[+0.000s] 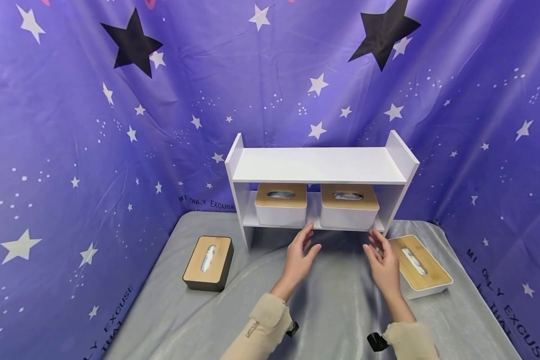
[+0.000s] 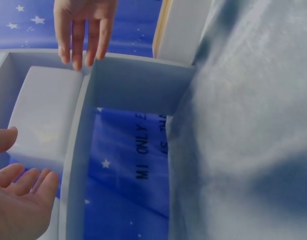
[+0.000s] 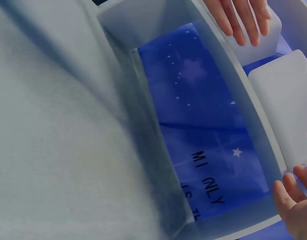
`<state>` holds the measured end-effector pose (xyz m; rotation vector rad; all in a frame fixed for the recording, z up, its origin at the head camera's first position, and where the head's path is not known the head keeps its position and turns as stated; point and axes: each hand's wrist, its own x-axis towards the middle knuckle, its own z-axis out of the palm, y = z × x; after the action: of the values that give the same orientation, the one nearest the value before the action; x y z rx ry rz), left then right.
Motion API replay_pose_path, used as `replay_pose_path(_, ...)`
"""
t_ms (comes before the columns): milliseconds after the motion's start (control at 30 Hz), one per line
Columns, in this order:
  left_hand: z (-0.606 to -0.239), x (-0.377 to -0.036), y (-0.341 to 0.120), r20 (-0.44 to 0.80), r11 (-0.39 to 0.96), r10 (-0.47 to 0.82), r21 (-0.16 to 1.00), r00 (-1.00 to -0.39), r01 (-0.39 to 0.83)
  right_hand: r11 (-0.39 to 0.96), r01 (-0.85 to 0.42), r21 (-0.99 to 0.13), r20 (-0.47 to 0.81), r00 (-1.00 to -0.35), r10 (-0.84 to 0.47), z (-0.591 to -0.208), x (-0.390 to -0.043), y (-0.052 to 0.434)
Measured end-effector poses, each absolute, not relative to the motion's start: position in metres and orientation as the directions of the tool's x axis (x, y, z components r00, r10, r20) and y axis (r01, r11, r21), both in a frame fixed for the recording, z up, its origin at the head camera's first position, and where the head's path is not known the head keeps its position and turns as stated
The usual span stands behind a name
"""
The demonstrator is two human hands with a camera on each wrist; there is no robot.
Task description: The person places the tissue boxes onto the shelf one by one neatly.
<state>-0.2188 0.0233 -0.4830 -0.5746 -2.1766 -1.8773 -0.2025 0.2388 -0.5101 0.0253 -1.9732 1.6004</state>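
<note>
Two white tissue boxes with wooden lids stand on the lower level of a white shelf point(image 1: 319, 165): a left tissue box point(image 1: 281, 212) and a right tissue box point(image 1: 348, 216). My left hand point(image 1: 297, 257) is just in front of the gap between them, fingers spread and relaxed. Near the right box's lower right corner is my right hand point(image 1: 384, 265), its fingers loosely bent. In the right wrist view, the right box's white front point(image 3: 283, 107) lies between the left hand point(image 3: 241, 20) and the right hand point(image 3: 298, 205). Neither hand holds anything.
A black tissue box point(image 1: 209, 262) with a wooden lid lies on the grey cloth point(image 1: 162, 310) left of the shelf. On the right, another white tissue box point(image 1: 420, 265) sits at an angle beside the right hand. A purple star-patterned curtain point(image 1: 274, 75) surrounds the back and sides.
</note>
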Motion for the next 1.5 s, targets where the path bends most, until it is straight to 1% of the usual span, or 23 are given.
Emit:
replay_pose_path(133,-0.473,-0.205,0.008,0.418,0.098,0.164,0.894,-0.893,0.437,0.277,-0.328,-0.903,0.410,-0.849,0.333,-0.519,-0.199,0.237)
replay_pose_path(233,-0.478,-0.200,-0.003,0.425,0.075,0.141,0.896,-0.894,0.438,0.277,-0.317,-0.907,0.399,-0.859,0.322,-0.525,-0.196,0.235)
replay_pose_path(367,-0.493,-0.201,-0.016,0.417,0.088,0.078,0.902,-0.905,0.423,0.282,-0.323,-0.904,0.405,-0.858,0.317,-0.529,-0.194,0.233)
replay_pose_path(500,-0.497,-0.196,-0.034,0.407,0.108,0.009,0.907,-0.913,0.406,0.294,-0.325,-0.899,0.412,-0.856,0.312,-0.530,-0.190,0.231)
replay_pose_path(667,-0.512,-0.196,-0.059,0.410,0.130,-0.088,0.908,-0.908,0.398,0.304,-0.300,-0.904,0.392,-0.866,0.312,-0.532,-0.188,0.229)
replay_pose_path(833,-0.537,-0.203,-0.087,0.377,0.183,-0.203,0.921,-0.904,0.343,0.291,-0.298,-0.909,0.383,-0.871,0.306,-0.535,-0.187,0.229)
replay_pose_path(967,-0.556,-0.209,-0.113,0.390,0.271,-0.311,0.910,-0.867,0.313,0.290,-0.298,-0.909,0.383,-0.873,0.302,-0.537,-0.185,0.229)
replay_pose_path(1067,-0.562,-0.207,-0.132,0.389,0.327,-0.389,0.906,-0.835,0.269,0.295,-0.291,-0.910,0.378,-0.875,0.302,-0.537,-0.184,0.228)
replay_pose_path(1133,-0.564,-0.205,-0.143,0.388,0.335,-0.434,0.907,-0.813,0.254,0.301,-0.284,-0.911,0.374,-0.876,0.306,-0.538,-0.184,0.228)
replay_pose_path(1200,-0.567,-0.203,-0.154,0.398,0.346,-0.476,0.904,-0.784,0.249,0.302,-0.279,-0.912,0.370,-0.876,0.309,-0.539,-0.184,0.228)
replay_pose_path(1300,-0.571,-0.200,-0.168,0.431,0.405,-0.530,0.885,-0.730,0.229,0.299,-0.275,-0.914,0.366,-0.877,0.312,-0.540,-0.184,0.227)
replay_pose_path(1400,-0.577,-0.197,-0.180,0.444,0.475,-0.588,0.866,-0.676,0.155,0.302,-0.272,-0.914,0.363,-0.879,0.309,-0.541,-0.184,0.227)
replay_pose_path(1500,-0.582,-0.193,-0.189,0.402,0.482,-0.640,0.874,-0.654,0.065,0.307,-0.269,-0.913,0.362,-0.882,0.304,-0.542,-0.183,0.228)
